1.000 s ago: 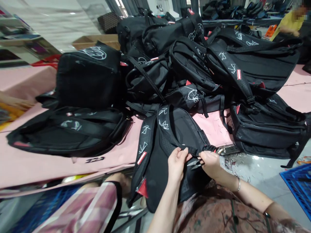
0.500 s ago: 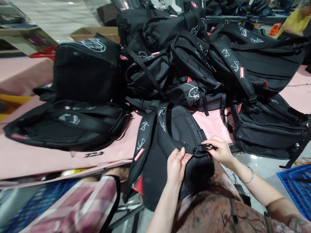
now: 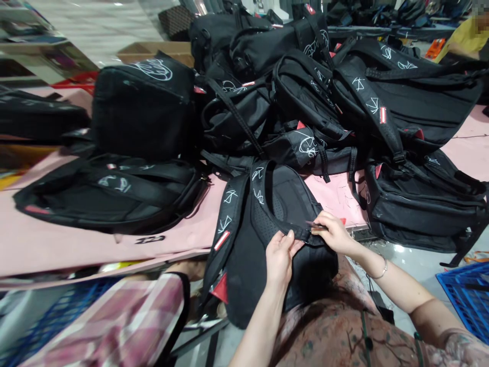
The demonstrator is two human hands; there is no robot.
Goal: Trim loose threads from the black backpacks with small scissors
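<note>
A black backpack [image 3: 255, 280] leans upright against the table edge in front of my body, its padded back panel facing me. White line drawings and a red-and-white label mark its shoulder straps. My left hand [image 3: 279, 255] pinches the lower part of the nearer shoulder strap [image 3: 267, 216] between thumb and fingers. Close beside it, my right hand [image 3: 336, 234] is closed around small dark thread snips [image 3: 315, 225]. Their narrow tips point left, at the strap's edge. My right fingers hide most of the snips, and any thread there is too small to see.
Several black backpacks [image 3: 305, 92] are heaped on the pink-covered table [image 3: 183, 242]. Another bag [image 3: 110, 199] lies flat at left. Blue crates [image 3: 464, 295] stand low on both sides. A person in plaid [image 3: 148, 311] is close at my left; someone in yellow [image 3: 460, 38] is at far right.
My right hand has moved slightly left along the strap, and the snips have turned in it. My left hand keeps its hold. Another black bag now shows at the far left.
</note>
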